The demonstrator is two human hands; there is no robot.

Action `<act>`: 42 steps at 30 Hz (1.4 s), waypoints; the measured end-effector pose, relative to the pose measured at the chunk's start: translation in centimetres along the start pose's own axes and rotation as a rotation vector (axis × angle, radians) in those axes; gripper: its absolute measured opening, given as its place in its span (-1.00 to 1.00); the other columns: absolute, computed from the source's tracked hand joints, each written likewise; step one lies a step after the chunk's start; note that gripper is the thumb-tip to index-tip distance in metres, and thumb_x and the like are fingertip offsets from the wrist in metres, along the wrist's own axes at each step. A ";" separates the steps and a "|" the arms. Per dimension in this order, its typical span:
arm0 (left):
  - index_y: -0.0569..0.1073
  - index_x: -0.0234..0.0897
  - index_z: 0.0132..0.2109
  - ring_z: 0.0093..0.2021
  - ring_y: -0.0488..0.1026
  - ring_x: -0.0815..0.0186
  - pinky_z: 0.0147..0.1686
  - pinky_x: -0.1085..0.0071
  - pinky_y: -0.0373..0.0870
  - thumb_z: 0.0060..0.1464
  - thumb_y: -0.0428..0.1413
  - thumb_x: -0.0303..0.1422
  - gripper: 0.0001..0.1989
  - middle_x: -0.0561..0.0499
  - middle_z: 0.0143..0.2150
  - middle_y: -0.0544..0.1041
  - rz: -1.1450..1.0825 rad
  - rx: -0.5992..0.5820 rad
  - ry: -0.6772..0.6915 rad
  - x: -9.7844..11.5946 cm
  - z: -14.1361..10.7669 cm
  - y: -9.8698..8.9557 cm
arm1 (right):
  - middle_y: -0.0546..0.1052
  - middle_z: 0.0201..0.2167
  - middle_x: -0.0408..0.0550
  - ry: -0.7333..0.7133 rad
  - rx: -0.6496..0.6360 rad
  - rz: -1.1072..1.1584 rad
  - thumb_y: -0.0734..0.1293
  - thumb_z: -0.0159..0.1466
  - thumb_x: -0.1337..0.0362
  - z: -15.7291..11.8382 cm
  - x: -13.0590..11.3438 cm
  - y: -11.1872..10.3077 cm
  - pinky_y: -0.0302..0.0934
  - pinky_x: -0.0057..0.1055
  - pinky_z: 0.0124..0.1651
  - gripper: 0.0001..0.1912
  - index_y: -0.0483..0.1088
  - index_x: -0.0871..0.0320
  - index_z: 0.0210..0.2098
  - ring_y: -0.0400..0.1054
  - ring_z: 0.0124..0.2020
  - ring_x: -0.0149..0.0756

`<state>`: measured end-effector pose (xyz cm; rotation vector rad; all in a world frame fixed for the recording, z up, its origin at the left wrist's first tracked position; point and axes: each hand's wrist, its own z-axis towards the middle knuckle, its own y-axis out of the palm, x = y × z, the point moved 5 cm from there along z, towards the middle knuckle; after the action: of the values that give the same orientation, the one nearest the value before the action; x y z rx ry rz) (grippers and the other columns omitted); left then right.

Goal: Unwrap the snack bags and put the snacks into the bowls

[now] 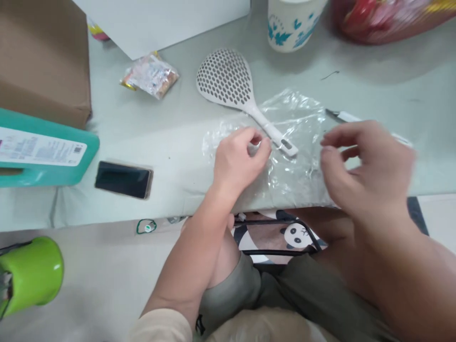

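Note:
A white perforated skimmer (228, 78) lies on the table, its handle pointing toward me and partly over a crumpled clear plastic bag (297, 175). My left hand (240, 154) is over the bag's left part, beside the handle's end, with thumb and forefinger curled into a pinch. To the right, my right hand (370, 166) is raised near the bag's edge, thumb and fingertips drawn together and slightly blurred. Whatever either pinch holds is too small or hidden to make out. Behind the right hand lies a slim white tool with a dark tip (347, 116), partly covered.
A phone (124, 179), a small wrapped packet (151, 76) and a green jug (42, 152) are on the left. Behind them is a brown box (42, 57). A paper cup (294, 26) and a red bag (384, 21) stand at the back. Below is a green bin (35, 275).

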<state>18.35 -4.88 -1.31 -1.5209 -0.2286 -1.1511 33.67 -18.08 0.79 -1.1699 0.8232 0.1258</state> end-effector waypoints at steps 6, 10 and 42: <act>0.47 -0.15 -0.37 -0.59 0.34 0.35 -0.45 0.33 0.27 0.22 0.15 -0.24 -0.80 0.13 -0.59 0.43 -0.070 -0.038 -0.102 0.2 -1.3 -1.2 | 0.59 -0.03 0.17 0.055 -0.034 -0.210 0.41 0.21 0.08 0.6 2.9 1.1 0.38 -0.02 -0.13 -0.49 0.41 0.10 0.12 0.47 -0.10 0.08; 0.48 -0.14 -0.32 -0.32 0.49 0.24 -0.20 0.27 0.42 0.13 0.22 -0.30 -0.91 0.02 -0.37 0.58 0.018 0.178 0.006 -0.6 -0.2 -2.0 | 0.60 -0.26 0.04 0.067 -0.105 -0.145 0.39 0.17 0.25 0.7 3.6 1.7 0.35 -0.06 -0.16 -0.47 0.39 0.08 0.15 0.45 -0.23 0.00; 0.31 -0.09 -0.19 -0.64 0.26 0.44 -0.64 0.44 0.04 0.18 0.21 0.11 -0.59 0.14 -0.54 0.43 -0.546 0.186 -0.241 -3.6 1.1 -2.0 | 0.24 -0.62 -0.29 0.402 0.096 0.882 0.37 0.33 -0.12 2.3 4.6 0.9 -0.02 -0.48 -0.69 -0.64 0.36 0.03 -0.32 0.07 -0.72 -0.49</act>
<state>15.72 -1.74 -2.58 -1.4685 -0.9348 -1.3175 37.65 -17.19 -2.50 -0.6748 1.6470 0.5792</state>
